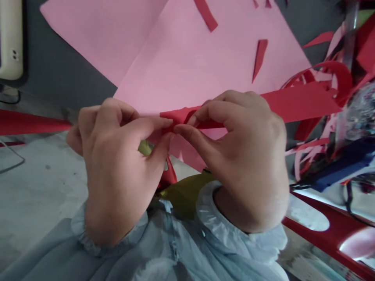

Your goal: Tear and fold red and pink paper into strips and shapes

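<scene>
Two hands meet at the centre of the view, both pinching one long red paper strip [295,102]. The left hand [117,164] closes thumb and forefinger on the strip's folded end; the right hand [246,156] grips the same fold from the opposite side, fingertips touching those of the left. The strip runs from the fingers out to the right, above the right hand's knuckles. Behind the strip lie large pink paper sheets [181,50] on the grey counter [67,74]. A heap of red and pink paper offcuts [322,78] sits at far right.
</scene>
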Demonstrator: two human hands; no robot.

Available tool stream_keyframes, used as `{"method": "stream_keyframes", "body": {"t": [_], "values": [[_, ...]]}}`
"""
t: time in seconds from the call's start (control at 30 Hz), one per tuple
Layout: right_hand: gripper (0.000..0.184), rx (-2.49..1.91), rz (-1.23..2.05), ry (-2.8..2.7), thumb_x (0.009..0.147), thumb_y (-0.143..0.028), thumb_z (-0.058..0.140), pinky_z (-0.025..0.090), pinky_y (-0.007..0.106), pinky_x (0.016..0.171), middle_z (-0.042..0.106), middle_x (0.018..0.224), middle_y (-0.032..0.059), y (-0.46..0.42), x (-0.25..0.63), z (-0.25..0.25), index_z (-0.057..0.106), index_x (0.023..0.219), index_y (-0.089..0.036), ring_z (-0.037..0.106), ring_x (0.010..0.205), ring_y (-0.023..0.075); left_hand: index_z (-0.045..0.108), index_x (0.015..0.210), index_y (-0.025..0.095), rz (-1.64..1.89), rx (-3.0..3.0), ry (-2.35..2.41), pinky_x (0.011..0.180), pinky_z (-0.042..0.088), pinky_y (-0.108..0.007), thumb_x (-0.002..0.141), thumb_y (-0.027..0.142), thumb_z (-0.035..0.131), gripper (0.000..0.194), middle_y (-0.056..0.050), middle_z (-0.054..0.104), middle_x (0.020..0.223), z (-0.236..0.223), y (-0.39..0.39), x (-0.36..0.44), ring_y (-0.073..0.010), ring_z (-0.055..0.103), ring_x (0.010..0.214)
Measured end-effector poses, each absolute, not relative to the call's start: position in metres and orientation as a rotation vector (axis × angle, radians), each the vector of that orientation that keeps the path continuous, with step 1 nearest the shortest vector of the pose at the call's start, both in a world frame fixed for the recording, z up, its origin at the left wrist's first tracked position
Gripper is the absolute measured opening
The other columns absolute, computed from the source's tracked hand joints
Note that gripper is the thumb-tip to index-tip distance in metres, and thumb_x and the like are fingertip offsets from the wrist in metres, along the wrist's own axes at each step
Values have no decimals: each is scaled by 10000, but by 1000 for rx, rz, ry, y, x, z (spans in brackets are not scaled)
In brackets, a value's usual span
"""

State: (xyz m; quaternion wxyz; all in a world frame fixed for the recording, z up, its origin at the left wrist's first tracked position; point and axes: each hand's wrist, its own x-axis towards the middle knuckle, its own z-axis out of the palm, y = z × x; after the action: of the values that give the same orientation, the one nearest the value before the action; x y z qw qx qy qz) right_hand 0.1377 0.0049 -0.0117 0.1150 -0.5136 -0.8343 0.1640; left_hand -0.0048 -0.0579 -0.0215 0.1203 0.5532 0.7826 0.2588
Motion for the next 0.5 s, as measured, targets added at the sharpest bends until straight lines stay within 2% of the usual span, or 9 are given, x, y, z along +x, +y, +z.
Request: {"method": "stream_keyframes", "body": {"t": [0.2,0.37,0.5], "values": [[183,-1540,513,-2449,931,-334,652,434,432,776,647,839,67,6,137,-9,626,775,-243,603,881,291,770,989,392,625,1594,2286,950,472,-513,925,410,674,117,1,633,985,-17,-59,-3,-290,549,1086],[196,-1520,514,-2457,930,-350,651,444,429,761,654,823,56,6,136,-9,616,764,-251,610,867,286,780,953,388,678,1605,2293,944,468,-555,876,397,729,93,1,628,951,-18,-58,-4,-311,563,1076],[201,-1513,507,-2464,945,-362,627,450,439,772,655,828,60,6,137,-9,623,778,-249,612,876,292,785,944,382,689,1599,2286,937,462,-541,871,371,726,94,-8,638,941,-18,-57,-4,-307,552,1059]]}}
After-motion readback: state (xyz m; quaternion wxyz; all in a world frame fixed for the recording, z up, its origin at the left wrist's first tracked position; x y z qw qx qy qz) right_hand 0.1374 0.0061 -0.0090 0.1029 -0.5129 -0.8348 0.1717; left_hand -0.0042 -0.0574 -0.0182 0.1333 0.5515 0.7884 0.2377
